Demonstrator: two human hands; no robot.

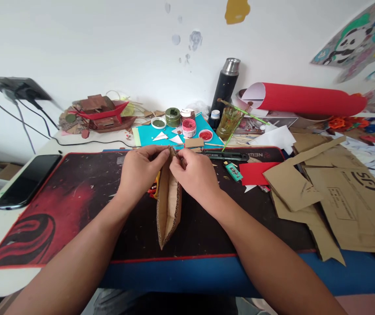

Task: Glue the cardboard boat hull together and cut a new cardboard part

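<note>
Brown corrugated cardboard piece (168, 205) w/ ribbed inner face. Desk mat (76, 197) black w/ red swirl pattern & red edge. Worktop (227, 275) blue at front. Paper sheet (174, 133) teal w/ 2 white triangles. Red corrugated roll (308, 99). Black phone (28, 180). Flask (225, 85) black, silver cap.

Head camera looks forward and down, close over the desk mat (76, 197)
</note>
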